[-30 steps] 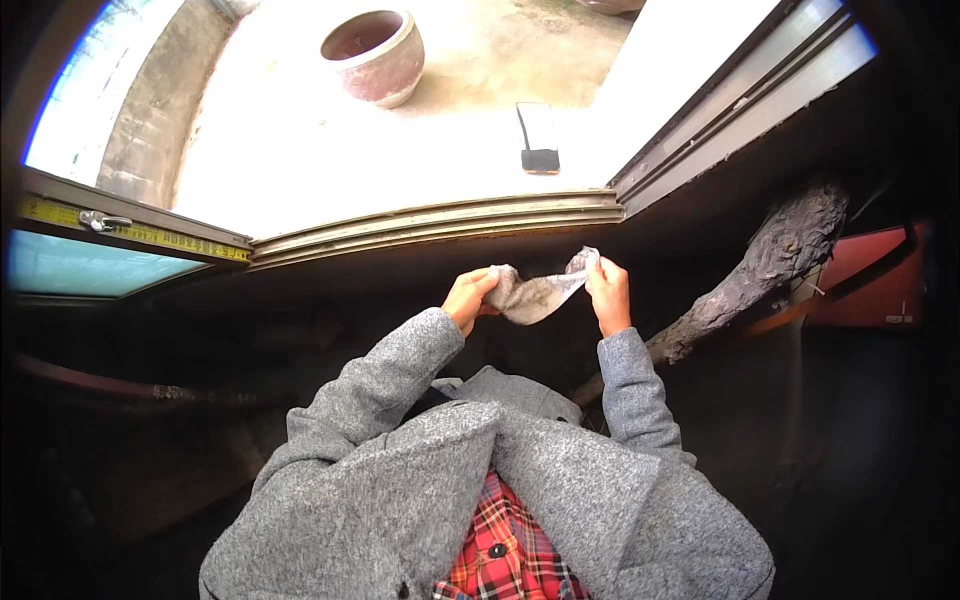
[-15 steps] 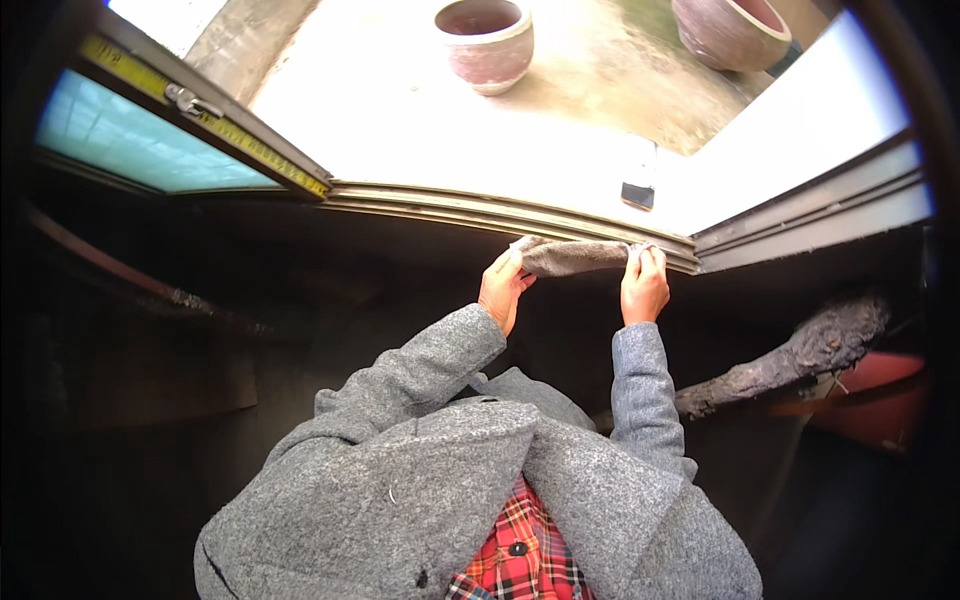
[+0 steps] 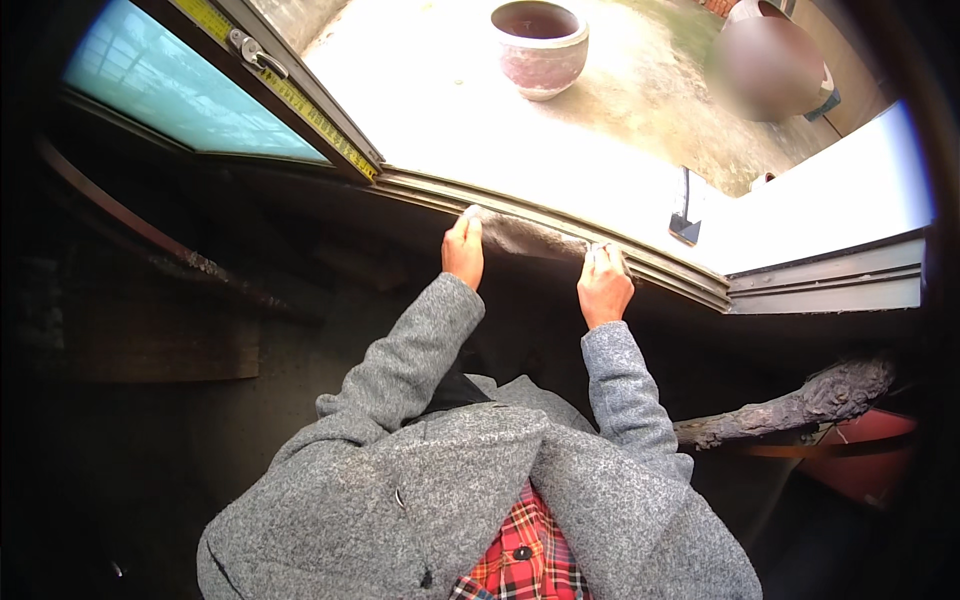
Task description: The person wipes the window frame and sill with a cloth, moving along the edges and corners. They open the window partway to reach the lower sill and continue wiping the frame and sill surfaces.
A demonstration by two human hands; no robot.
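A greyish-brown cloth (image 3: 525, 236) is stretched between my two hands along the near edge of the window track (image 3: 560, 227). My left hand (image 3: 463, 250) pinches its left end, fingers pointing up toward the track. At the other end my right hand (image 3: 606, 285) grips the cloth with bent fingers, close to the track. Whether the cloth presses on the rails or hangs just in front of them, I cannot tell.
A sliding window frame with a metal latch (image 3: 256, 52) stands at the left. On the bright sill lies a dark-ended flat tool (image 3: 685, 230). Outside is a large clay pot (image 3: 541, 50). Near my right arm are a rough log (image 3: 800, 403) and a red object (image 3: 865, 455).
Both hands have moved left along the track with the cloth, which now hangs lower toward its right end. The view has shifted too, so window and pots sit elsewhere in the picture.
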